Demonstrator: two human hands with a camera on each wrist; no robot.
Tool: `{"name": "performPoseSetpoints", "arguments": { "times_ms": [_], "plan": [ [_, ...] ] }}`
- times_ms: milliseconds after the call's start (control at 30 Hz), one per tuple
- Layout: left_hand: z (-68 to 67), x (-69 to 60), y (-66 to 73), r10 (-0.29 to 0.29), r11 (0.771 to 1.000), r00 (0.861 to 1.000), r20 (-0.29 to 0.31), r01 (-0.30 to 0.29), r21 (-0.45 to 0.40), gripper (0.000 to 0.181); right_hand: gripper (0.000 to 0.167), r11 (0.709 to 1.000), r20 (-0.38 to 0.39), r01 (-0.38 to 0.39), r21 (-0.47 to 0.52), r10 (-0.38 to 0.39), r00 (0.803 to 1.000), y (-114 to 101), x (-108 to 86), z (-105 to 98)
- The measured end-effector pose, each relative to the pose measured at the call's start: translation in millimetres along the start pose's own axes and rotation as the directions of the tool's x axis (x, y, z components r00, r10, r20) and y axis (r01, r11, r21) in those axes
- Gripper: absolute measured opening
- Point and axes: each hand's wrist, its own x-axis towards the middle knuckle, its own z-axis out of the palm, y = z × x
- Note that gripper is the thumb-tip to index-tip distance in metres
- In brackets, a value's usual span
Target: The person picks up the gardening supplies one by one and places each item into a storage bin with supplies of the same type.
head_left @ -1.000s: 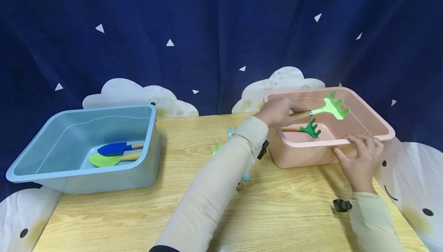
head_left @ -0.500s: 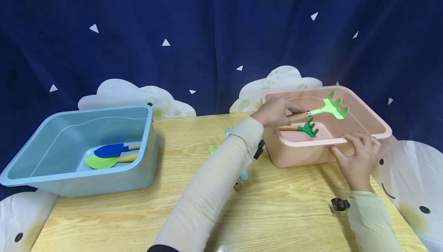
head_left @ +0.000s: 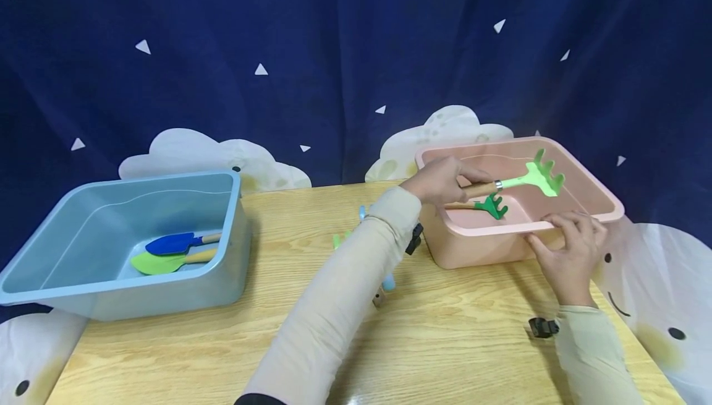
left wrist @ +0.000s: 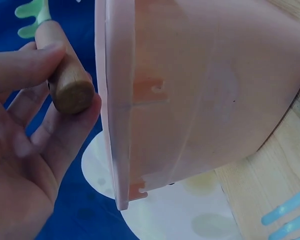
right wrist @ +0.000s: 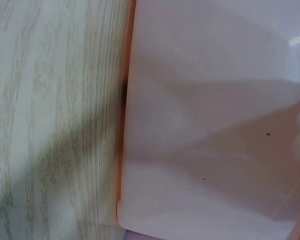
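In the head view, my left hand [head_left: 440, 180] holds a toy hand rake by its wooden handle [head_left: 479, 190], above the left side of the pink bin [head_left: 534, 230]. Its light green tined head [head_left: 544, 174] points right over the bin. The left wrist view shows the thumb and fingers around the handle [left wrist: 70, 75], beside the bin's outer wall [left wrist: 200, 90]. A dark green rake [head_left: 492, 206] lies inside the bin, part of its handle hidden. My right hand [head_left: 575, 250] grips the bin's front rim, fingers over the edge and thumb outside.
A blue bin [head_left: 167, 300] at the left holds a blue trowel [head_left: 169, 243] and a light green trowel [head_left: 158, 263]. Beneath my left forearm, partly hidden tools, including a light blue one [head_left: 388, 282], lie on the wooden table [head_left: 445, 343]. A dark blue curtain [head_left: 306, 34] hangs behind.
The head view has swung slightly, so everything sits a little further left. The light green rake head has shifted slightly right relative to the pink bin. Both hands keep their holds.
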Motion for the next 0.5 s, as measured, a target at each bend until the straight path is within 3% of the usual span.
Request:
{"name": "performPoseSetpoints", "arguments": {
  "times_ms": [233,333,500],
  "plan": [
    [1.5,4.0,1.6,0.011,0.999,1.0,0.028,-0.01,-0.035,0.053,0.083,1.0,-0.016,0.026,-0.018,-0.026,1.0,-0.6,-1.0,-2.4],
    [2.2,5.9,3.6,-0.032,0.999,0.999,0.022,0.032,-0.002,0.053,0.084,1.0,-0.02,0.015,-0.003,-0.015,1.0,-0.1,-1.9,-1.6],
    [4.4,10.6,9.3,-0.083,0.987,0.996,-0.008,0.084,0.136,0.052,0.085,1.0,-0.015,0.0,-0.004,0.0,1.0,-1.4,-2.0,-3.9]
  ]
}}
